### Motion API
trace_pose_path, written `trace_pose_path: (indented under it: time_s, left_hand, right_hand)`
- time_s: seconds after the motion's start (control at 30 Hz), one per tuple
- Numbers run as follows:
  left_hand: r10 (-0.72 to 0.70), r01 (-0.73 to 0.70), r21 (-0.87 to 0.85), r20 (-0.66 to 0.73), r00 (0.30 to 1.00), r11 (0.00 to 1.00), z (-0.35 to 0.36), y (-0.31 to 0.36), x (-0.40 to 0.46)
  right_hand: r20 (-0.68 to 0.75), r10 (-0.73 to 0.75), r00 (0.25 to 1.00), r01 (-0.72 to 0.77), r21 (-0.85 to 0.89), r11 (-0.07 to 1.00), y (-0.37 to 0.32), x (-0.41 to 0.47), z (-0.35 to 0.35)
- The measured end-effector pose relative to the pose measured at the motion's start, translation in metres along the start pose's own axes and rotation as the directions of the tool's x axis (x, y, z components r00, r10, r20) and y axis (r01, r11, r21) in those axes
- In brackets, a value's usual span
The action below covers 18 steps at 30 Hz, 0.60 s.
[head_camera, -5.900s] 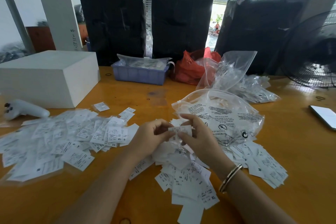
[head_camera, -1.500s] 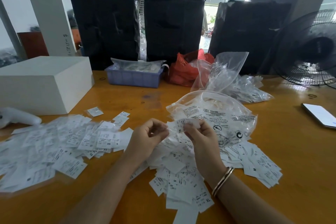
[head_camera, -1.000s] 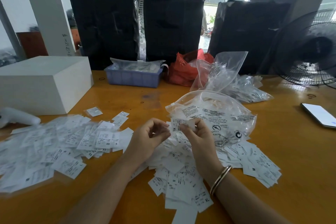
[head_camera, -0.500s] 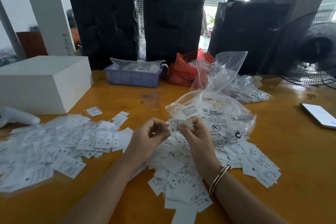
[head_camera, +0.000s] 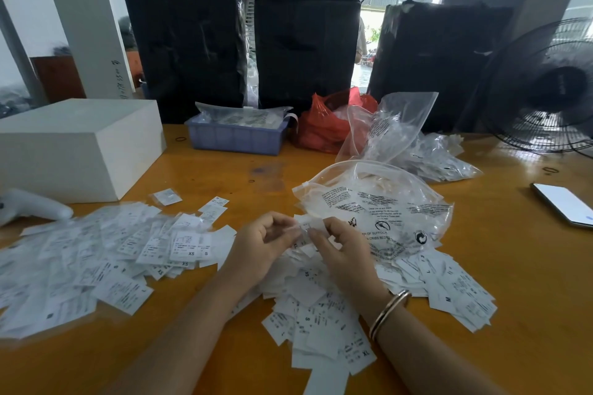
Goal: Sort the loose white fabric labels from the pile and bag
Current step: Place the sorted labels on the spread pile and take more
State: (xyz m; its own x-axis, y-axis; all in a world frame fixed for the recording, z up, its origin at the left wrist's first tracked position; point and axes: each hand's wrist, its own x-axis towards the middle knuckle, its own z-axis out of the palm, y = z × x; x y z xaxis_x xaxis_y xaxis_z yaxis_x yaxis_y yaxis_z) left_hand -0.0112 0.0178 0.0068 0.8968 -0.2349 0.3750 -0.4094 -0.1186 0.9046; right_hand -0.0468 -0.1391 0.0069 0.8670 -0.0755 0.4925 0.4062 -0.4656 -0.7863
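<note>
Both hands pinched one label [head_camera: 306, 224] between them, long axis crosswise: left hand [head_camera: 261, 247], right hand [head_camera: 341, 252]; spread pile [head_camera: 96, 260] lay leftward, nearer the left hand

Landmark: clear printed bag [head_camera: 378, 205] at table centre. Left of it, bare table [head_camera: 205, 176] runs open back to the blue tray [head_camera: 236, 138]. Further left, a spread of labels [head_camera: 96, 256] and the white box [head_camera: 77, 144] block passage. Behind the bag, a red bag [head_camera: 324, 125] and further clear bags [head_camera: 414, 151] obstruct. Right of it, open wood up to the phone [head_camera: 564, 204]. Nearer than the bag, the label pile [head_camera: 321, 308] covers the surface.
</note>
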Motion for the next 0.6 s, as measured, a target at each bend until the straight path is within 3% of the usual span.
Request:
trace_pose_path:
  time_s: [0.2,0.33,0.47,0.6]
  left_hand:
    - [0.012,-0.012,0.025,-0.033,0.999,1.0,-0.0028,-0.0006,0.0013]
    - [-0.004,0.005,0.019,-0.015,1.0,1.0,-0.0013,0.0004,0.0]
    - [-0.018,0.021,0.045,-0.053,0.998,0.999,-0.003,-0.0007,0.0001]
    - [-0.044,0.048,0.043,-0.086,0.995,0.998,-0.0054,-0.0022,0.0007]
  right_hand:
    - [-0.088,0.037,0.995,-0.03,0.086,0.996,-0.0015,0.0007,-0.0001]
    - [-0.026,0.0,1.0,0.001,0.039,0.999,-0.003,-0.0016,0.0007]
    - [0.006,-0.097,0.995,0.097,-0.149,0.984,-0.0046,-0.0011,0.0026]
    - [0.114,-0.167,0.979,0.199,-0.399,0.895,-0.0031,-0.0033,0.0063]
